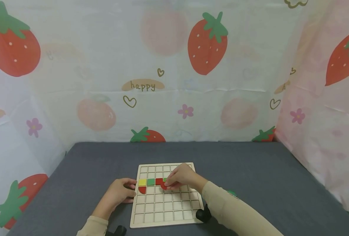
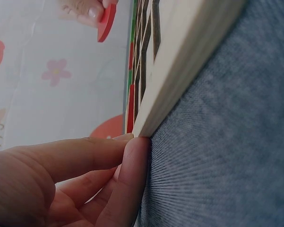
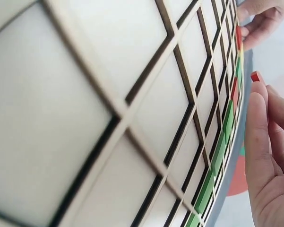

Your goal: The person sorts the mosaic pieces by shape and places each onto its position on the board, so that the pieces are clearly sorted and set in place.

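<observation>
A pale wooden grid board lies on the dark cloth. My left hand is at its left edge, thumb and finger tips gripping the rim. Above the middle of the grid, my right hand pinches a small red tile with a rounded edge. The same red tile shows raised off the board in the left wrist view. One row holds a yellow tile, a green tile and a red square tile, with green tiles farther along. A rounded red tile sits below the yellow one.
The dark grey cloth covers the table around the board. Something green shows partly behind the right sleeve. Black wrist devices sit at both wrists. Strawberry-print curtains stand behind and at the sides.
</observation>
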Demonstrator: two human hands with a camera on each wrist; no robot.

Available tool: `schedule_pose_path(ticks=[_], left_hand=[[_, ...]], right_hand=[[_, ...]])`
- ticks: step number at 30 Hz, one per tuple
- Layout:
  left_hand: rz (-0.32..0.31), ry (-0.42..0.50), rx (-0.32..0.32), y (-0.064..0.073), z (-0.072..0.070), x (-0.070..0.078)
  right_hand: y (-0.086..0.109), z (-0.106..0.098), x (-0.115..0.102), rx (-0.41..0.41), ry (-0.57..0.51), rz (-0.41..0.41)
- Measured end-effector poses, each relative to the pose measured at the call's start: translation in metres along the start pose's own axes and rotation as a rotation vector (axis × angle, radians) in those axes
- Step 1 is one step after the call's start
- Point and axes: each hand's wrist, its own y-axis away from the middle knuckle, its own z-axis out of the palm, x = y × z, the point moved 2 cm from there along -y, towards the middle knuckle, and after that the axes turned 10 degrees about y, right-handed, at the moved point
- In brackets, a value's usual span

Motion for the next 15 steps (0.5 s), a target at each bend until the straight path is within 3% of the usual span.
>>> schedule_pose_path(ticks=[15], left_hand=[[0.014, 0.009, 0.000, 0.000, -0.001, -0.001]], right_hand=[[-0.012, 0.019, -0.012, 0.002, -0.014, 0.003]])
